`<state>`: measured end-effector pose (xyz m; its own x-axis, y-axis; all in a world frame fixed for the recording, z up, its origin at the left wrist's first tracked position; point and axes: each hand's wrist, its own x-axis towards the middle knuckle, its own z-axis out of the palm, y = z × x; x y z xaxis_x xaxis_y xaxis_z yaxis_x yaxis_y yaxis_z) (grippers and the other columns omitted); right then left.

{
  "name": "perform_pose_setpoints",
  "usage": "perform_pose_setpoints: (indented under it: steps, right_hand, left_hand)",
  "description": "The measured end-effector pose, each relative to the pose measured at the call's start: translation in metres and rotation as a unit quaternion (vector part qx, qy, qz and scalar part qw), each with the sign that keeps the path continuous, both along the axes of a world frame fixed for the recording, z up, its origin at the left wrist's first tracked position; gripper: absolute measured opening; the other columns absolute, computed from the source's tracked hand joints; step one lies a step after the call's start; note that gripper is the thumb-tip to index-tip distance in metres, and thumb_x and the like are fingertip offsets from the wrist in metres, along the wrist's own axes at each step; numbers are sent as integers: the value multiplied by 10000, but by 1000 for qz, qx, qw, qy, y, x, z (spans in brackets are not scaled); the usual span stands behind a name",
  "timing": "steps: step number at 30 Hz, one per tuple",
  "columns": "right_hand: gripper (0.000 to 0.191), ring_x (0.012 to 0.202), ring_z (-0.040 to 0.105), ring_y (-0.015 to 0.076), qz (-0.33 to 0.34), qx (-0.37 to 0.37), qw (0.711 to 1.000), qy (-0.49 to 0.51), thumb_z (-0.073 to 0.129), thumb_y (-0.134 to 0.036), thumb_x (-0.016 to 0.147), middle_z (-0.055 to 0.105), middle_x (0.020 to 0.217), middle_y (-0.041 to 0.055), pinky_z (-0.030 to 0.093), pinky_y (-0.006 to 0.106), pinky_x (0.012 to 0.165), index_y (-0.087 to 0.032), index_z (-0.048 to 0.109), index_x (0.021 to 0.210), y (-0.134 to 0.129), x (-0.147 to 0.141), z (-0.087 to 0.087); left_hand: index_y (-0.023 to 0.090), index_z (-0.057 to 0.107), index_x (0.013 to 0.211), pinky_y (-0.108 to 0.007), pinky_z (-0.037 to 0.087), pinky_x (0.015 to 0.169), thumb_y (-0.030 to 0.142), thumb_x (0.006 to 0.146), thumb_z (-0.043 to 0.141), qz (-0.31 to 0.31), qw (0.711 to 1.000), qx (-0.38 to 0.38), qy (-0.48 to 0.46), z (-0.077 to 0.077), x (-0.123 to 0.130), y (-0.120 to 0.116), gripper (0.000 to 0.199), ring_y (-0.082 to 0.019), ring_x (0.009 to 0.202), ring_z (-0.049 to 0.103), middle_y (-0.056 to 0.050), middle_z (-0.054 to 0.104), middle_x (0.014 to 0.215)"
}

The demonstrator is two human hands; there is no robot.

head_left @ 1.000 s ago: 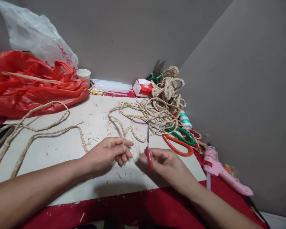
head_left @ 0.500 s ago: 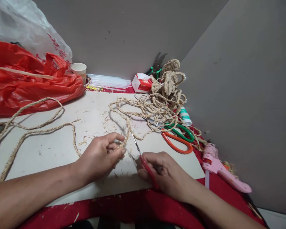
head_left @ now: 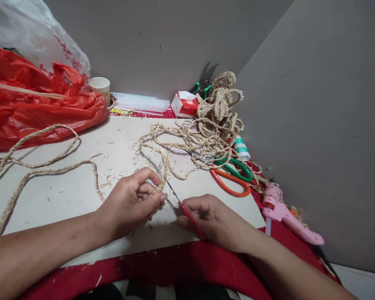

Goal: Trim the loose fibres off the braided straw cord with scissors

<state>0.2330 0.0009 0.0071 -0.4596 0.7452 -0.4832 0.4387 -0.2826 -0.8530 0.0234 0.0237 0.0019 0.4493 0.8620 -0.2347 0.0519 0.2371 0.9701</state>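
Note:
A braided straw rope is pinched between the thumb and fingers of my left hand, above the pale board. Its length runs back from the fingertips into a loose tangle. My right hand is closed around the red handles of small scissors. Their narrow metal blades point up and left, right beside the held rope; whether they touch it I cannot tell. Another stretch of braided rope lies curved across the board at the left, passing behind my left wrist.
A rope tangle partly covers larger scissors with green and orange handles. To the right lies a pink glue gun. Clear sticks, a paper cup, a small red-white box and a red plastic bag stand along the back.
The scissor blades have come slightly nearer the held rope, and my right hand has shifted a little left and up. My left hand keeps its pinch. The whole view has shifted slightly.

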Motion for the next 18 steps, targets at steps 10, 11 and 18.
perform_pose_setpoints:
  steps: [10, 11, 18]
  right_hand:
    - [510, 468, 188, 44, -71, -22, 994, 75, 680, -523, 742, 228, 506, -89, 136, 207, 426, -185, 341, 565, 3, 3, 1]
    - [511, 467, 194, 43, -64, -22, 995, 74, 674, -531, 745, 233, 504, -89, 143, 204, 426, -184, 344, 566, 3, 4, 2]
    - [543, 394, 306, 36, 49, -68, 981, 175, 657, -618, 721, 400, 443, -61, 204, 186, 393, -144, 456, 550, 8, 18, 3]
  left_hand:
    - [151, 539, 975, -211, 475, 545, 312, 852, 599, -7, 996, -65, -54, 7, -1, 6, 212, -90, 549, 593, -52, 685, 800]
    - [144, 545, 956, -213, 476, 535, 304, 850, 602, 1, 996, -67, -62, 7, -1, 7, 200, -90, 534, 591, -55, 687, 796]
    - [153, 531, 949, -221, 472, 487, 254, 853, 607, 17, 987, -69, -147, 5, -5, 14, 159, -98, 486, 586, -47, 696, 750]
